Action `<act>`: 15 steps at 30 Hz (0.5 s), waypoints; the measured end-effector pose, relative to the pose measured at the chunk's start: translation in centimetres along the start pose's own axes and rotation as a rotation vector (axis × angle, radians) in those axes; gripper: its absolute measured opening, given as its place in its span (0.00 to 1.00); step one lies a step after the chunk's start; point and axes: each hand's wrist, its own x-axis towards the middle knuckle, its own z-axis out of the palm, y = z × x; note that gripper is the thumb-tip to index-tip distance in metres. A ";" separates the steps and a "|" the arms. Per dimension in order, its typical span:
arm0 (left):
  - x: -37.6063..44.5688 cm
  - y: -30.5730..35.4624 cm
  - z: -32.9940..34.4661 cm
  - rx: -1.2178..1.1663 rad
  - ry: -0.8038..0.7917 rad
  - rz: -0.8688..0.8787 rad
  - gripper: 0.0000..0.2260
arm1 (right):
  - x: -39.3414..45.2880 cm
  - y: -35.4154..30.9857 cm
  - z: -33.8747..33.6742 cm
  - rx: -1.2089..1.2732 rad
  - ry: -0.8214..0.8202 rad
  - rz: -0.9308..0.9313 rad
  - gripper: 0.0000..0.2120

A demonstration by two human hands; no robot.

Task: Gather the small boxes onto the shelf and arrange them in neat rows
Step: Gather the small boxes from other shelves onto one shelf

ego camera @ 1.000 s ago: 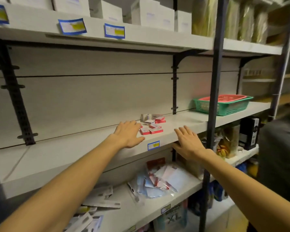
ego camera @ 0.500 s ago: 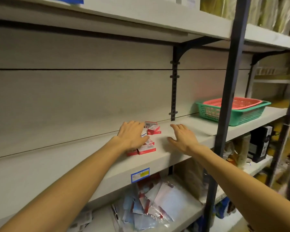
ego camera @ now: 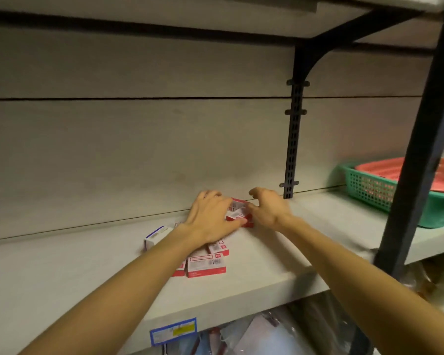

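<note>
Both hands closing in on the scattered small boxes, mid-shelf.

Leftmost, a white-and-purple carton [ego camera: 154,238] sits apart on the pale grey shelf board [ego camera: 280,252]; left hand [ego camera: 212,217] lies flat, fingers straight, over red-and-white cardboard boxes [ego camera: 206,265]; right hand [ego camera: 268,208] curls, seemingly pinching one. Best sweep gently inward, square edges against the back wall.

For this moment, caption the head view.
Both hands, left and right, close around small red boxes on the shelf.
</note>
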 end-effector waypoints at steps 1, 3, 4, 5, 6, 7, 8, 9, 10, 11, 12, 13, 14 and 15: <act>0.5 0.2 0.2 0.010 -0.006 -0.007 0.29 | 0.8 0.3 0.1 0.043 -0.021 0.006 0.23; 1.1 0.5 0.5 0.026 -0.027 -0.023 0.29 | 2.4 0.8 0.6 0.124 -0.065 0.015 0.24; 1.3 0.6 0.7 0.025 -0.033 -0.035 0.27 | 3.1 0.9 0.8 0.151 -0.096 0.012 0.24; 1.5 0.6 1.0 0.018 -0.037 -0.048 0.25 | 3.7 1.0 1.0 0.177 -0.136 0.010 0.23; 1.7 0.6 1.3 0.014 -0.038 -0.056 0.23 | 4.3 1.2 1.1 0.205 -0.173 0.009 0.21; 1.8 0.5 1.6 0.004 -0.037 -0.059 0.21 | 4.7 1.3 1.2 0.230 -0.201 0.013 0.19; 2.0 0.3 1.7 -0.007 -0.035 -0.058 0.19 | 5.1 1.4 1.2 0.252 -0.217 0.021 0.17; 2.1 0.2 1.8 -0.020 -0.038 -0.057 0.18 | 5.4 1.5 1.3 0.273 -0.221 0.037 0.15; 2.1 0.2 1.7 -0.028 -0.040 -0.057 0.18 | 5.7 1.7 1.4 0.297 -0.218 0.059 0.14; 2.1 0.2 1.6 -0.035 -0.039 -0.057 0.18 | 5.8 1.9 1.6 0.321 -0.213 0.079 0.12; 2.1 0.3 1.5 -0.041 -0.027 -0.058 0.18 | 5.9 2.1 1.7 0.341 -0.205 0.089 0.11; 1.9 0.3 1.3 -0.049 -0.007 -0.061 0.17 | 6.0 2.3 1.9 0.353 -0.192 0.093 0.10; 1.7 0.2 1.1 -0.055 0.018 -0.063 0.17 | 5.9 2.5 2.0 0.368 -0.173 0.097 0.10; 1.4 0.2 0.7 -0.059 0.041 -0.065 0.18 | 5.8 2.6 2.0 0.392 -0.152 0.103 0.09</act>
